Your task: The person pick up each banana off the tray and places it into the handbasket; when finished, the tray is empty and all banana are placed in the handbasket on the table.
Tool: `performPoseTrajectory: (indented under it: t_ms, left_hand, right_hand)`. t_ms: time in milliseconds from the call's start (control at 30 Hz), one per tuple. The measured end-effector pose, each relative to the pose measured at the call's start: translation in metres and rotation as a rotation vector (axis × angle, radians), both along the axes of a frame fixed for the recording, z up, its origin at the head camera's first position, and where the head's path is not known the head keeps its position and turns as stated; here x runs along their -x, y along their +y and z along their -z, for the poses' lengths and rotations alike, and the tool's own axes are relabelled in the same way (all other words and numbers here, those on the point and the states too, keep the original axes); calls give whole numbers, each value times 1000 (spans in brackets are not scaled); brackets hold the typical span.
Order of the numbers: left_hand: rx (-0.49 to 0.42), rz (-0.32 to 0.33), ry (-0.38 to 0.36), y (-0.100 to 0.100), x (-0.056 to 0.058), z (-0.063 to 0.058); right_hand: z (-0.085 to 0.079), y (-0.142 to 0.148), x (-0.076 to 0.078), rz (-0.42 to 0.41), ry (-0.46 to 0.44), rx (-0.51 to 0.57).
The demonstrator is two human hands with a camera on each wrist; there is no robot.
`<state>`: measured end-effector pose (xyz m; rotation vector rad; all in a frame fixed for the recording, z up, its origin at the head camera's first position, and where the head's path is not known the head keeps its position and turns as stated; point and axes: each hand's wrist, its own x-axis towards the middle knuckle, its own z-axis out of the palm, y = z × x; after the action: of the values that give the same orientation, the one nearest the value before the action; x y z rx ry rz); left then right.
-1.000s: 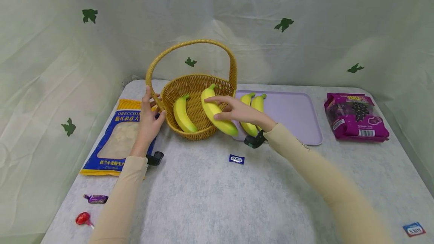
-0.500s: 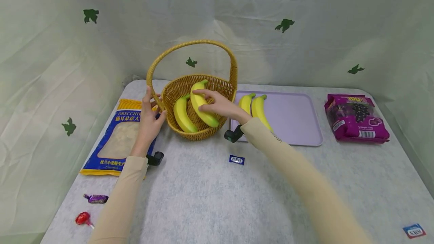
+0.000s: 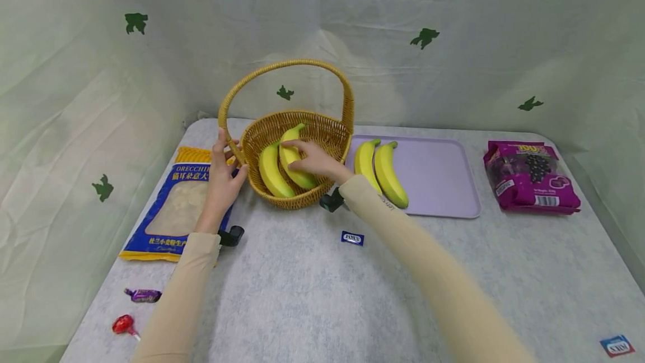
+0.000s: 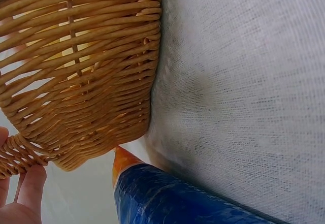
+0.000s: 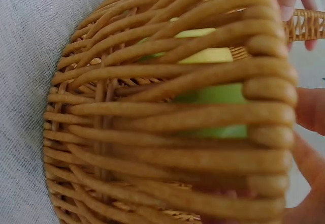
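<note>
A wicker basket (image 3: 330, 130) with a tall arched handle stands near the back of the table. My left hand (image 3: 221, 181) grips the foot of that handle on the left side; the left wrist view has its fingers around the wicker (image 4: 101, 92). Inside the basket, my right hand (image 3: 318, 160) holds a yellow banana (image 3: 286, 157) between thumb and fingers. A second banana (image 3: 272, 172) lies alongside it, to the left. In the right wrist view, the basket wall (image 5: 177, 112) hides most of the fruit, and the right hand (image 5: 310, 178) reaches over the rim.
Right of the basket, a lilac tray (image 3: 438, 178) bears two bananas (image 3: 389, 175). A blue pasta bag (image 3: 173, 206) lies left, under the left wrist. A purple grape-candy bag (image 3: 534, 178), small wrapped sweets (image 3: 352, 238) and a red lollipop (image 3: 122, 324) lie elsewhere.
My right hand has carried the banana leftward and down into the basket, beside the other one. The two bananas on the tray have come into fuller view. My left hand has stayed in place.
</note>
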<state>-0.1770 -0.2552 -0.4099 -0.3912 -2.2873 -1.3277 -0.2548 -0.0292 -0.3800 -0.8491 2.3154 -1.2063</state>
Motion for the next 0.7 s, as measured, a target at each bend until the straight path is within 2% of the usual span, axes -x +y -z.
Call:
performPoseTrajectory:
  t_ms: [300,500,700]
  left_hand:
    - [-3,-10,-4,0,1,1]
    - [-11,-3,5,0,0,0]
    - [-11,4,11,0,-1,0]
  right_hand:
    - [8,-13,-1,-9,31,-163]
    - [12,-24,-4,9,71,-231]
    - [11,-24,-5,11,59,-260]
